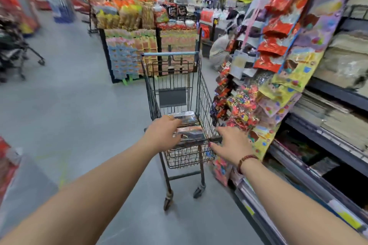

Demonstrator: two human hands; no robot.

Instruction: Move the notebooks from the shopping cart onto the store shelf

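A dark wire shopping cart stands in the aisle in front of me. Shiny dark-covered notebooks lie stacked in its basket near the front. My left hand reaches over the cart's near rim, its fingers curled on the edge of the nearest notebook. My right hand hovers with spread fingers just right of the cart's near corner, holding nothing. The store shelf with stacks of paper goods runs along the right.
Colourful hanging packets cover the shelf end beside the cart. A person crouches further down the aisle. A snack display stands behind the cart, and another trolley sits at far left. Grey floor spreads to the left.
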